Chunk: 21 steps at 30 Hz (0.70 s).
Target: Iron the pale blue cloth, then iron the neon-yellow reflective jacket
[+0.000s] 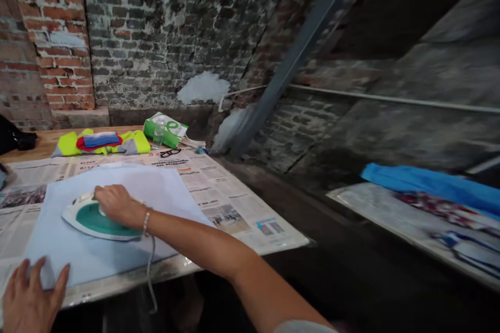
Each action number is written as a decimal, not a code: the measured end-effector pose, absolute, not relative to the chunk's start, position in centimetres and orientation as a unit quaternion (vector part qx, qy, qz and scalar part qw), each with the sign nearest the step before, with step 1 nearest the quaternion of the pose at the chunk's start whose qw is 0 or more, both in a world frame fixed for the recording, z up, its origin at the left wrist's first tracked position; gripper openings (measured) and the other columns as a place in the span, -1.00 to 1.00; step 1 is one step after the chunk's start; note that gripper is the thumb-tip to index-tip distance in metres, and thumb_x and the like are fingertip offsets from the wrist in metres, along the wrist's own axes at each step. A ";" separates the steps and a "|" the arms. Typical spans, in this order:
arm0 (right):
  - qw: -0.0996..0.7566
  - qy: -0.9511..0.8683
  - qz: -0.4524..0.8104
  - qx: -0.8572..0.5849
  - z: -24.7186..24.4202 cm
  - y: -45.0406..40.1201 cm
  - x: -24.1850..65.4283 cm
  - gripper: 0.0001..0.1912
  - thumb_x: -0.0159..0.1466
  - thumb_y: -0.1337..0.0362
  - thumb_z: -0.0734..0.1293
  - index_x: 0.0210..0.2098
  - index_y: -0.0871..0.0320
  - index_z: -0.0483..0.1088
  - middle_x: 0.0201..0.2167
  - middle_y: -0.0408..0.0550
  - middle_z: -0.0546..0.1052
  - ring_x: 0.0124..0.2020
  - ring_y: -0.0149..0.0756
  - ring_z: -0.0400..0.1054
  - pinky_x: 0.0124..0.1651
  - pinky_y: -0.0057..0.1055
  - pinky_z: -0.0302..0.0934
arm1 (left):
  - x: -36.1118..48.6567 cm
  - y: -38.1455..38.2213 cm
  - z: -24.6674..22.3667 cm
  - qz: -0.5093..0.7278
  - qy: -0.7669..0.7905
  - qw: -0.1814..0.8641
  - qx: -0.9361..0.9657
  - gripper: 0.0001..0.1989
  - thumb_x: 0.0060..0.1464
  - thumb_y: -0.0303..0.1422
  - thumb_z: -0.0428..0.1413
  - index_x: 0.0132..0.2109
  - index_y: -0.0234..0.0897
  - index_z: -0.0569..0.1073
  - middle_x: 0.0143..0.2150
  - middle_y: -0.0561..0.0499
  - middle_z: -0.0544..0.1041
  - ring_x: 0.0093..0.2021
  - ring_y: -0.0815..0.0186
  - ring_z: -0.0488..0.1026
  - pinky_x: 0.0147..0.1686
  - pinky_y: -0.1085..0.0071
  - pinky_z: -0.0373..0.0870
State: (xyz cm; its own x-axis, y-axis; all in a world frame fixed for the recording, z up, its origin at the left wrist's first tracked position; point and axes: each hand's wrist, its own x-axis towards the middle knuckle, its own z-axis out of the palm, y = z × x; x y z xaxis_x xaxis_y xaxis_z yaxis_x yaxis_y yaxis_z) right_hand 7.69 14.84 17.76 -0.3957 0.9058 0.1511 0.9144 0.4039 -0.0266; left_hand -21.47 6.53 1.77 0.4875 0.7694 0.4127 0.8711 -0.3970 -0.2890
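Note:
A white and teal clothes iron (103, 221) rests on a pale blue cloth (156, 187) spread over the table. My right hand (121, 205) is closed round the iron's handle, with a bracelet at the wrist. The iron's nose points left, and its cord (150, 281) drops over the table's front edge. At the cloth's near left corner lies my left hand (33, 291), its fingers spread apart. Whether all its fingertips press on the cloth I cannot tell.
Newspaper (230, 208) covers the table. Along the back are a yellow safety vest (136, 143), a folded blue and red cloth (99, 139), a clear bottle (159, 132), a green and white bag (172, 130) and glasses (171, 153). A second table (363, 200) stands right, bearing blue fabric (425, 182).

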 end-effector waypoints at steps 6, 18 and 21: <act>-0.050 -0.747 0.005 -0.663 17.7 6.7 17.4 -0.72 0.39 0.36 0.24 0.08 0.19 0.35 -0.11 0.13 0.60 -0.06 -0.09 0.51 -0.12 -0.33 0.30 | -20.6 6.3 2.6 -0.144 -0.501 0.232 -0.821 -0.56 0.12 -0.48 0.09 0.11 -0.03 0.56 0.15 -0.21 0.44 0.28 -0.22 0.25 0.16 -0.22 0.30; -0.049 -0.567 -0.036 -0.822 17.5 5.7 33.6 -0.68 0.40 0.31 0.24 0.11 0.30 0.36 -0.07 0.30 0.56 0.01 -0.02 0.48 -0.09 -0.33 0.27 | -20.7 6.1 5.5 -0.139 -0.509 0.194 -0.827 -0.59 0.17 -0.47 -0.04 0.04 -0.14 0.58 0.07 -0.23 0.49 0.28 -0.21 0.25 0.13 -0.26 0.32; -0.035 -0.559 -0.030 -0.828 18.4 6.9 34.8 -0.66 0.36 0.33 0.27 0.10 0.28 0.40 -0.02 0.29 0.54 0.05 -0.02 0.45 -0.06 -0.34 0.27 | -20.5 6.7 6.3 -0.176 -0.533 0.150 -0.814 -0.62 0.24 -0.40 -0.10 0.01 -0.22 0.57 0.08 -0.29 0.48 0.33 -0.29 0.19 0.11 -0.35 0.29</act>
State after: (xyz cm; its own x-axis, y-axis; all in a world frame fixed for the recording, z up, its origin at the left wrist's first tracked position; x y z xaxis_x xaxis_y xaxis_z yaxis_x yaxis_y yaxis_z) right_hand 34.80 6.91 18.41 0.3742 0.9273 0.0102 0.9231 -0.3735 0.0918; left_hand -20.51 6.74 6.35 0.3698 0.8149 0.4463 0.9206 -0.3864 -0.0574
